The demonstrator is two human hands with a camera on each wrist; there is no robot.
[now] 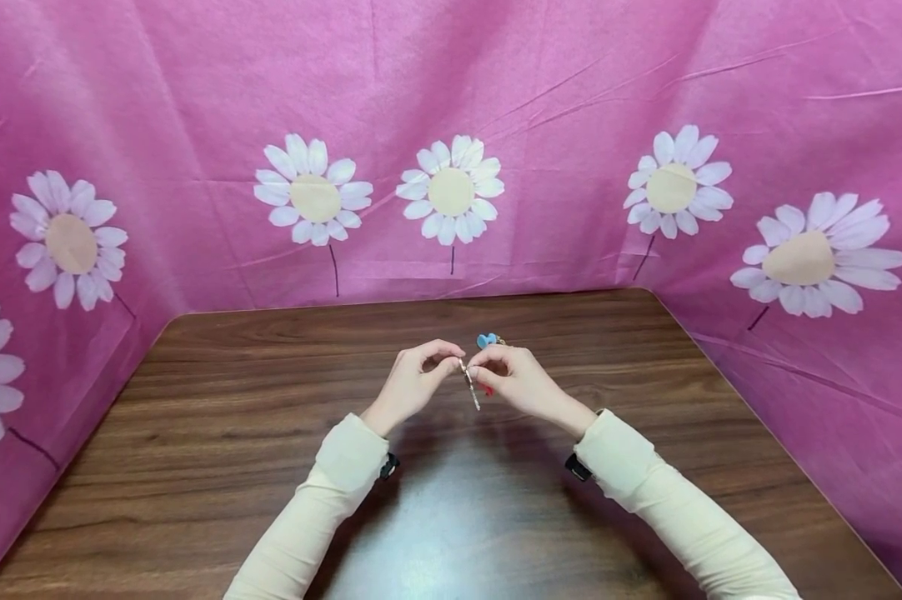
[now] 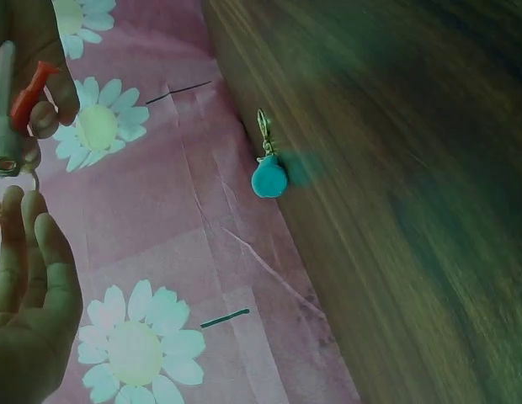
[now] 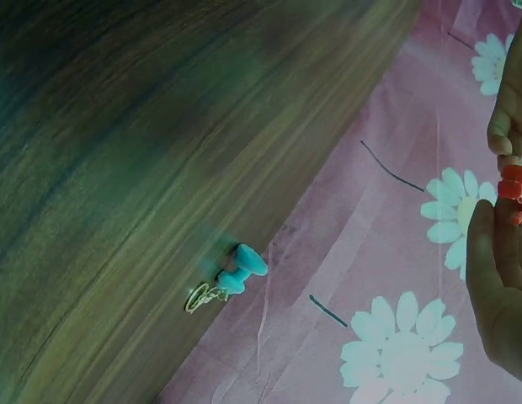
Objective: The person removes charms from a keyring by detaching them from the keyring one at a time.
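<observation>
Pink daisy cloth [image 1: 541, 100] walls in the brown wooden table [image 1: 218, 433] where I work. My left hand [image 1: 409, 385] and right hand [image 1: 517, 379] meet above the middle of it, fingertips of both pinched on a thin silvery keyring piece [image 1: 469, 385] with a small red bit [image 2: 29, 88] that hangs between them. Just beyond my right hand, farther off, a blue charm [image 1: 486, 340] with a metal clasp lies on the table.

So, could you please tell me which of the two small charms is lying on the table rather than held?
The blue charm; the red charm is pinched between both hands.
</observation>
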